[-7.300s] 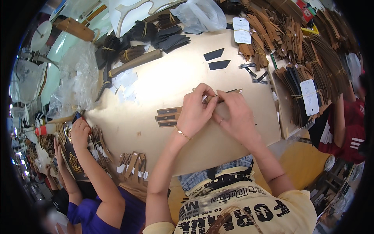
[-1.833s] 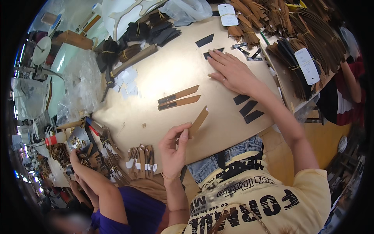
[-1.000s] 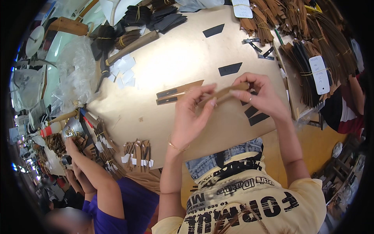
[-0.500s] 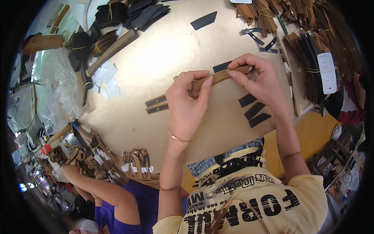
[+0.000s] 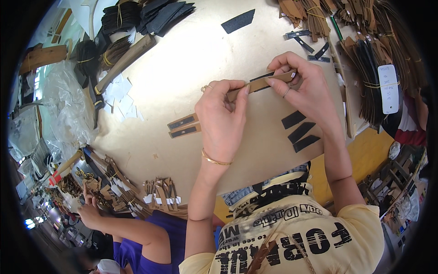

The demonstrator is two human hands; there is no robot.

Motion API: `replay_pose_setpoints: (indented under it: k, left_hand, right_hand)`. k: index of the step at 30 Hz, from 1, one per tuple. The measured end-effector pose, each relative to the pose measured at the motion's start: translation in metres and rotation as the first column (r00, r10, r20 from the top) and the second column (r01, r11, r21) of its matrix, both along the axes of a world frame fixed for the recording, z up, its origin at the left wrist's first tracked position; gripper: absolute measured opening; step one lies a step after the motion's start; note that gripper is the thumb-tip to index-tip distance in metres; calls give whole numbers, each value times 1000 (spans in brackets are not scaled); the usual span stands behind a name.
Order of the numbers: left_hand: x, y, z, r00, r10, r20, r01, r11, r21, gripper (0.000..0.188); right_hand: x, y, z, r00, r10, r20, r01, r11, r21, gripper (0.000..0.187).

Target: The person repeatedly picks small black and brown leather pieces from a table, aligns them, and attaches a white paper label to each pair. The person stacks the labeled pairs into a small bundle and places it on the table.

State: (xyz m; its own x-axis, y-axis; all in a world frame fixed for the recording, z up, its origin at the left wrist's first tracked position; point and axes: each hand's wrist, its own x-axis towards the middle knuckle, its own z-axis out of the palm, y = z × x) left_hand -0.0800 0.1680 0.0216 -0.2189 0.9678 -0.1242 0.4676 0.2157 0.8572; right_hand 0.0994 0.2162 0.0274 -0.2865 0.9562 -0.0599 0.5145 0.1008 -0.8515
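A narrow brown leather strip (image 5: 259, 85) is stretched between my hands above the table, its right end a little higher. My left hand (image 5: 221, 112) pinches its left end between thumb and fingers. Near the other end, my right hand (image 5: 305, 84) grips it the same way, and a small white tag shows there. Just behind the strip a black piece (image 5: 261, 76) is partly hidden. Left of my left hand lie two brown strips with black inlays (image 5: 183, 131). Several short black pieces (image 5: 301, 131) rest below my right hand.
Bundled black pieces (image 5: 121, 18) and a wooden-handled hammer (image 5: 123, 66) lie at the far left, beside white paper scraps (image 5: 122, 93). Banded strip bundles (image 5: 372, 82) fill the right edge. Near left, a co-worker's hand (image 5: 90, 212) is by more bundles (image 5: 160, 192).
The leather strip has tilted slightly and covers more of the black piece behind it. Both my hands keep their hold. The co-worker's hand has opened and shifted at the lower left.
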Motion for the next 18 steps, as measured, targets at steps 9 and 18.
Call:
replay_pose_setpoints:
  k: [9,18]
  left_hand:
    - [2,1,3,1000,-22,-8,22,1000,-15,8]
    - [10,-6,-3,988,-93,-123,102,992,73,12]
  right_hand:
    - [0,1,-1,1000,-8,-1,8,1000,-7,22]
    - [-2,1,0,998,-47,-32,45,997,-58,27]
